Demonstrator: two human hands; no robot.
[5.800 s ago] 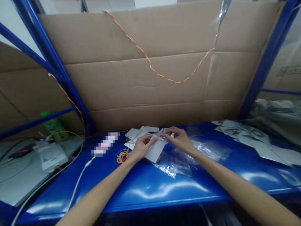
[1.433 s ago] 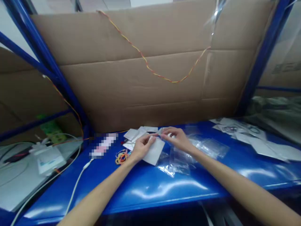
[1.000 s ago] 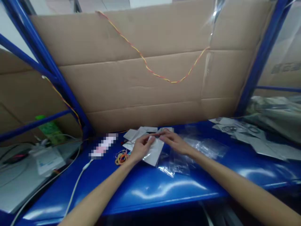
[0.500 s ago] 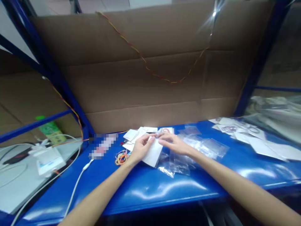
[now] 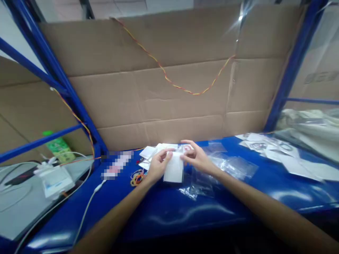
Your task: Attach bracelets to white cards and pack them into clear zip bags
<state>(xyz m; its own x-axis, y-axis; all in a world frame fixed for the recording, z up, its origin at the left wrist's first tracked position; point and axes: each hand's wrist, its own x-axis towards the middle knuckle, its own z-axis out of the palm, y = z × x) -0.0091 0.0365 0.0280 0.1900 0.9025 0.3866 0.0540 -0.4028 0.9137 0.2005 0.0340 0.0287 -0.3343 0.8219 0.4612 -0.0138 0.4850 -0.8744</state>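
A white card (image 5: 173,170) is held up between my two hands above the blue work surface. My left hand (image 5: 158,164) pinches its left edge near the top, thumb in front. On the card's upper right edge, my right hand (image 5: 196,158) closes thumb and a finger, while another finger stretches out above. More white cards (image 5: 147,152) lie behind my left hand. Clear plastic bags (image 5: 235,165) are spread beside and under my right hand. Coloured cords (image 5: 137,177) sit in a small heap left of the card.
White cards with looped cords (image 5: 259,145) lie at the right. A cardboard panel (image 5: 169,106) closes the back, with a twisted wire (image 5: 185,90) hanging across it. At the left are a white cable (image 5: 87,204), a green bottle (image 5: 58,146) and a blue metal frame (image 5: 76,102).
The card has turned from a slant to nearly upright. My right hand has shifted its fingers to the card's right edge and lifted one finger.
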